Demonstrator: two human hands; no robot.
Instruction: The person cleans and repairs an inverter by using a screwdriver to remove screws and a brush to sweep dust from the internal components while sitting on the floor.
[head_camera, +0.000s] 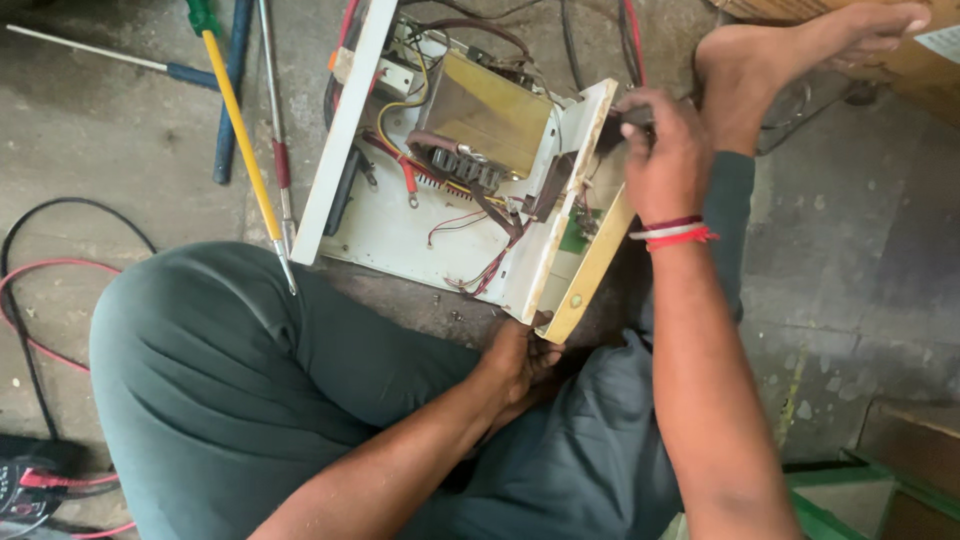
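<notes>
Our left hand (520, 362) pinched the open metal case's (400, 225) yellowed front panel (590, 270) while our right hand (662, 150) clamped its top edge.

A person sits on the concrete floor (120, 130) over an open white electrical chassis (400, 225) holding a brass-coloured transformer (490, 110). The left hand (518, 358) grips its near corner; the right hand (662, 150) pinches the front panel (590, 265). Screwdrivers (245, 150) lie by its left edge
</notes>
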